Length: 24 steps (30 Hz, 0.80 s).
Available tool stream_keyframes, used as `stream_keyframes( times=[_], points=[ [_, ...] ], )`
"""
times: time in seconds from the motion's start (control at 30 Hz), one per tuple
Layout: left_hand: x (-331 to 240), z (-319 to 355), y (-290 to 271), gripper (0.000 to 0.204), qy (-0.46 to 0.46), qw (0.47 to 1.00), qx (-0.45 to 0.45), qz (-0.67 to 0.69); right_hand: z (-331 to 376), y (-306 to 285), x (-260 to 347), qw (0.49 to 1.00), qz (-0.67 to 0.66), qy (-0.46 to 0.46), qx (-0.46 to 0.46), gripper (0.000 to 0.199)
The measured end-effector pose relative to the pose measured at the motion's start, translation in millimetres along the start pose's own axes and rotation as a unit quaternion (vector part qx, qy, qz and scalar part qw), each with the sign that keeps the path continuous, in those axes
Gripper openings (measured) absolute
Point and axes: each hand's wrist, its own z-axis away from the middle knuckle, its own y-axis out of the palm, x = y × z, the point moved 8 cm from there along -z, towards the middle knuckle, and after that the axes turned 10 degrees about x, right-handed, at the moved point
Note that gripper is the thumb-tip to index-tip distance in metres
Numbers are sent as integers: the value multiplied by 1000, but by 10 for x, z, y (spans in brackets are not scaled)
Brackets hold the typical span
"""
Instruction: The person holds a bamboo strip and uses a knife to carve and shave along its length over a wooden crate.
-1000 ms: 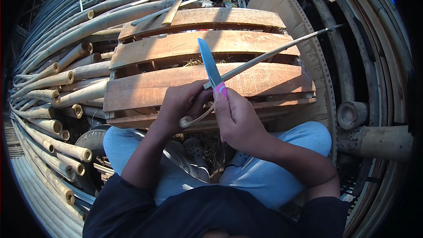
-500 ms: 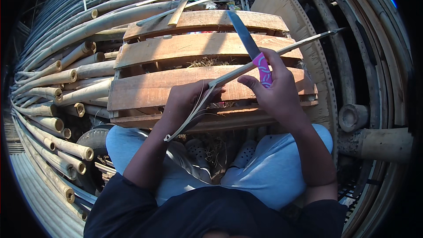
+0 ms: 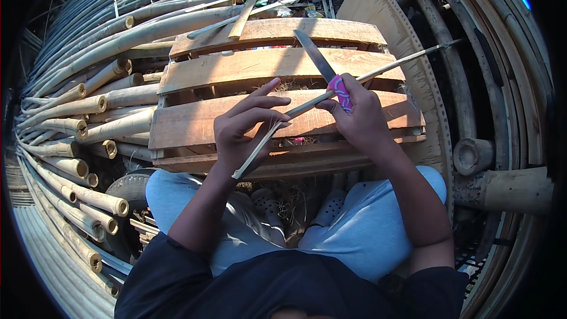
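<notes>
Two hands work one bamboo strip [image 3: 331, 95]: left hand [image 3: 245, 127] pinches it, fingers splayed; right hand [image 3: 360, 115] grips the pink-handled knife [image 3: 323, 68], blade toward eleven o'clock. Shaving seems underway; steady support needed.

Bright daylight, heavy fisheye bend.
You see hard sun on the wooden pallet [image 3: 277, 68] at 12 o'clock, sharp focus centrally, black vignette around the rim, shadow at 6.

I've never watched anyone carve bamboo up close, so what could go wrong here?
The knife blade rides along the thin bamboo strip near the left hand, whose fingers are spread; a slip might nick them. The right hand grips only the handle, and the long strip could flex or splinter.
</notes>
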Motion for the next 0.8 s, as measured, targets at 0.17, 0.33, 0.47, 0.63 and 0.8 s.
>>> stream_keyframes(
  times=[0.17,0.33,0.47,0.63,0.8],
  points=[
    [-7,-19,-72,24,-16,999,-28,-7,4,60,13,1000,19,-12,10,32],
    [-77,-9,-110,19,15,998,-11,-56,-18,71,5,999,14,15,30,29],
    [-217,-2,-344,16,50,996,-58,35,-56,65,-57,1000,-9,3,25,28],
    [-162,-35,-414,8,-106,976,175,72,-81,98,-118,998,-50,2,35,22],
    [168,297,-333,33,-283,847,439,93,-57,87,-49,997,-61,3,42,19]
  ],
)
